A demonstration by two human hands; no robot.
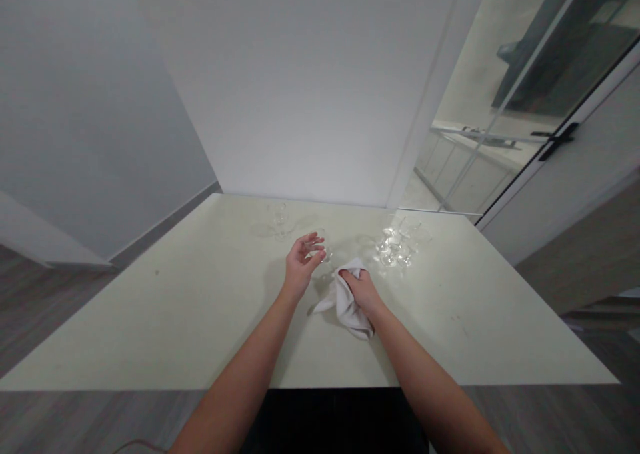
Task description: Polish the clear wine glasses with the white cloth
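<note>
The fingers [311,247] of the left hand [300,267] curl around the bowl of a clear stemmed glass [320,251], thumb on one side and the rest wrapped over the rim, so they are clamped on it. The glass stands just past the middle of the table, at about 12 o'clock from the person. The right hand [363,291] is closed on a white cloth [345,301], which is bunched up against the foot of the glass and trails back toward 6 o'clock; its fingertips are buried in the folds.

No brand, label or writing can be read on anything here.

The table [175,321] is a pale cream, smooth slab, lightly marked with a few faint specks. At 11 o'clock from the held glass another glass [280,217] stands alone near the far edge. At 2 o'clock a cluster of glasses [400,244] stands close together, well apart from the cloth. Beyond the table a plain white wall [300,94] rises, and a grey wall runs off at 9 o'clock. At 2 o'clock a glass door [525,87] with a black handle [557,141] reflects dim cabinets. The floor [50,307] is grey wood-look planks.
</note>
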